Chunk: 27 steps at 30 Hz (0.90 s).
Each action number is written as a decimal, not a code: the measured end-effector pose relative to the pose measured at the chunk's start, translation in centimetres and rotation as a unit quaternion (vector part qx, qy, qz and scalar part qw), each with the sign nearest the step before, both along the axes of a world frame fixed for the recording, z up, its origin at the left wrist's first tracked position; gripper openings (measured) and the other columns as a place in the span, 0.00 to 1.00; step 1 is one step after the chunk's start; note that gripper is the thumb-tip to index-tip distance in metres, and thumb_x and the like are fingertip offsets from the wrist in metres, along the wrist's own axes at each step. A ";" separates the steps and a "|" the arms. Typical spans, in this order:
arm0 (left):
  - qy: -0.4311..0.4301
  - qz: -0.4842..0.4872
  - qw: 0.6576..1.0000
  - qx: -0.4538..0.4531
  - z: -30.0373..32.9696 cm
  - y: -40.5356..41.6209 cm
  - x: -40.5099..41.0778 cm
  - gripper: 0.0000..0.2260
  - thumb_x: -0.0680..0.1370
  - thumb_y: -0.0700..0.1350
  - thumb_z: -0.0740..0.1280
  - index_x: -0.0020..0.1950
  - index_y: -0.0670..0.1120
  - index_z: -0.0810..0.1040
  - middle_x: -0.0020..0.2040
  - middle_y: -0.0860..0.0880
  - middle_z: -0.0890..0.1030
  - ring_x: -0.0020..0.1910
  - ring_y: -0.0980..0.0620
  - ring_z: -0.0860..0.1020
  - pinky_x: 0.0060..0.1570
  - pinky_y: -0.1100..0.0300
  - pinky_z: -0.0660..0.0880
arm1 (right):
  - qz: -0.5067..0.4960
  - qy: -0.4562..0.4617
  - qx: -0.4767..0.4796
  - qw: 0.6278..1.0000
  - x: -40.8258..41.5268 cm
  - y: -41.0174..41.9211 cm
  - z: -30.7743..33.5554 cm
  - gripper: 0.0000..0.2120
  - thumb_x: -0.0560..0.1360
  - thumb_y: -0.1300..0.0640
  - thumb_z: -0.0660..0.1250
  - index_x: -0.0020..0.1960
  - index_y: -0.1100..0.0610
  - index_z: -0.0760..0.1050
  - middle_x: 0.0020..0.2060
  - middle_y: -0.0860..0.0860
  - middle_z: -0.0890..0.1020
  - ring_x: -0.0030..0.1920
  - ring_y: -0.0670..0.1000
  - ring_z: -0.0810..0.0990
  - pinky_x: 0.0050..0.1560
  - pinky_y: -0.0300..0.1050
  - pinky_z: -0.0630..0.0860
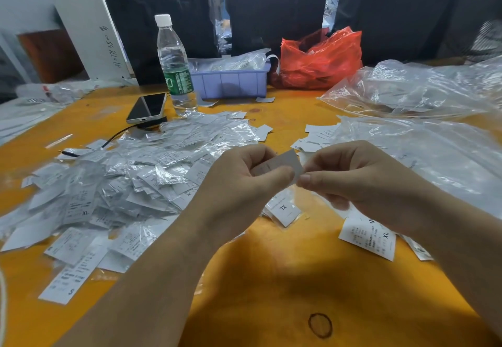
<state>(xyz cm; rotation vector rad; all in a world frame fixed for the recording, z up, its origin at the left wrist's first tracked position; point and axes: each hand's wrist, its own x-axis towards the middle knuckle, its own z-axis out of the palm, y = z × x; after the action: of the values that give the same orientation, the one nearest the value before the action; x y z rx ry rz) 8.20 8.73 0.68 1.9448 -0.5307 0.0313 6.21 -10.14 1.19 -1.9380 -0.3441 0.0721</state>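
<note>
On the left of the orange tabletop (271,278) lies a broad heap of small white printed labels in crinkled clear sleeves (122,183), spread loosely, probably as the finished or waiting stock within easy reach. Behind it a black smartphone (146,107) rests face up on a dark block with a cable leading off. Just beside it stands a clear plastic water bottle with a white cap and green band (175,66), set back from the work area. Right of the bottle sits a lilac plastic bin (231,83) holding more sleeved pieces.

In the middle, raised above the tabletop, the left hand (239,183) curls its thumb and fingers round the left end of a small white rectangular label (282,166). The right hand (361,181) pinches the label's right edge between thumb and forefinger. This two-handed hold suits squaring the label or easing it into a sleeve, though I cannot tell whether a sleeve is on it. Below it lies a sleeved label marked XL (284,210).

Far back is a crumpled red plastic bag (320,58). On the right, loose white labels (369,238) lie close at hand, and large clear plastic bags (421,88) lie slack along that edge.
</note>
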 end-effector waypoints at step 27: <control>0.116 -0.080 0.984 -0.110 0.5 0.9 0.5 0.05 0.69 0.45 0.69 0.40 0.46 0.82 0.28 0.54 0.73 0.27 0.58 0.69 0.28 0.66 0.66 | 0.062 0.023 0.042 0.997 -0.3 -0.3 0.7 0.11 0.65 0.53 0.72 0.39 0.62 0.81 0.25 0.53 0.69 0.27 0.47 0.66 0.29 0.41 0.64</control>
<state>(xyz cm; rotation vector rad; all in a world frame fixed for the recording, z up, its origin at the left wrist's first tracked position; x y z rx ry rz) 8.72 9.64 1.20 1.6582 -0.5042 -0.2265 5.89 -10.45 1.90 -1.8273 -0.4306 0.1803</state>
